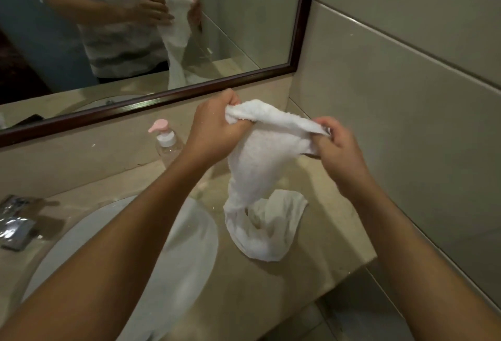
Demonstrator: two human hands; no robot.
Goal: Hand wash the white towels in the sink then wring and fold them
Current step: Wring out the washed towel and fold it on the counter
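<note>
Both the left hand (217, 126) and right hand (334, 145) grip the top edge of the limp, likely wet-heavy white towel (260, 156), its tail resting near the table's (311, 281) right edge.

I see bare counter (320, 235) to the right of the sink (189, 254), up to the tiled wall (406, 124), but the towel (260, 167) trails down onto it near the back right corner and takes the middle. At the back edge a pump bottle (166, 141) stands under the mirror frame (151, 102). Foil packets (15, 221) lie by the left edge.
</note>
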